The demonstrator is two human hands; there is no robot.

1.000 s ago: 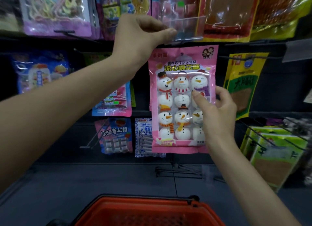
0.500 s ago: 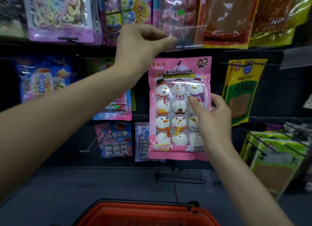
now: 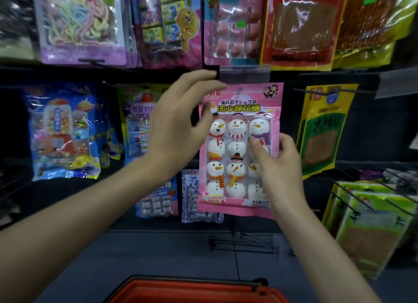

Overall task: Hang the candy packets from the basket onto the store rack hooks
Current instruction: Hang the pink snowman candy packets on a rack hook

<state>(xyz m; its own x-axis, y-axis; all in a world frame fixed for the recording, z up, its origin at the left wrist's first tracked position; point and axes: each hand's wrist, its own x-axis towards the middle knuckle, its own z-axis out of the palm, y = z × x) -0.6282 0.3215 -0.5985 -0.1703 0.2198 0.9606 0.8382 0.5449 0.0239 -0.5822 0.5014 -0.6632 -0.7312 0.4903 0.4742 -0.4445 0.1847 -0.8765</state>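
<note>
The right hand (image 3: 279, 167) has a pinching grip on the right edge of the pink snowman packet (image 3: 235, 148), held just under the clear tag holder (image 3: 245, 75), while the left hand (image 3: 178, 126) hangs loose and empty at its top-left corner; if the hole misses the hidden hook, letting go drops it

snowman packet (image 3: 235, 151): smooth pink plastic film, glossy
price tag sleeve (image 3: 245, 75): clear plastic, kinda frosted
red packet (image 3: 298, 24): super shiny crinkly film, loads of glare
wire hooks (image 3: 243, 244): thin dark metal, dull
basket (image 3: 192, 289): orange-red plastic, matt rim
rack panel (image 3: 371, 130): dark, flat matt
</note>
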